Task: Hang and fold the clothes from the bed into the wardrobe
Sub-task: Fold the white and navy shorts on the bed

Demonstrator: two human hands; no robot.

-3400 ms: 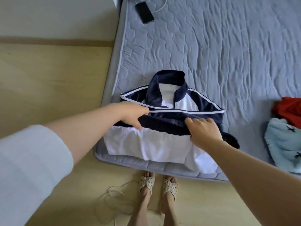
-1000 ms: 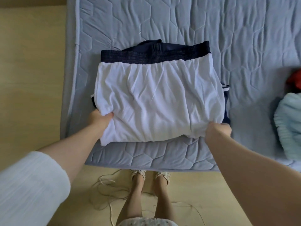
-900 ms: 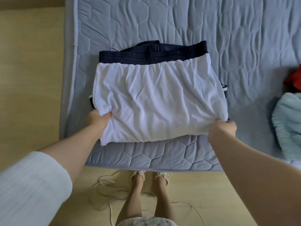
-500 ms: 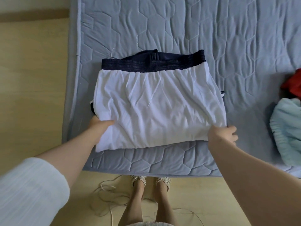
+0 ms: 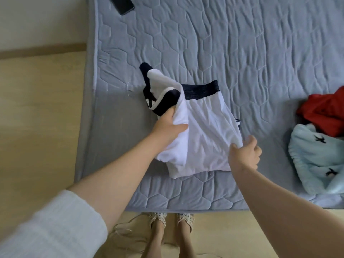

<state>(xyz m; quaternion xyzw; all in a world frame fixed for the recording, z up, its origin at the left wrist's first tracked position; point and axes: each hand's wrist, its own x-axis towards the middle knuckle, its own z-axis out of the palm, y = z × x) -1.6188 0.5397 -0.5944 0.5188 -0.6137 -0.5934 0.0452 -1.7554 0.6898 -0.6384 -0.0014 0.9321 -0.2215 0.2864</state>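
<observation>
Hands (image 5: 168, 128) (image 5: 244, 154) grip jacket (image 5: 204, 131) — red garment (image 5: 325, 110) near; phone (image 5: 122, 4) apart.

Gripping raised left side of folded white fabric jacket with navy trim (image 5: 204, 133) in left hand (image 5: 167, 127), pinching its right near corner with right hand (image 5: 245, 152). Lying on grey quilted mattress (image 5: 242, 53). Far right: crumpled red garment (image 5: 323, 108) just beside pale blue bird-print cloth (image 5: 316, 157). Black slab phone (image 5: 122, 4) at top-left edge.

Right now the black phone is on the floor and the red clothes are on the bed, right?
No. The head view shows the phone on the bed, near its far edge, not the floor. The red clothes are on the bed.
</observation>
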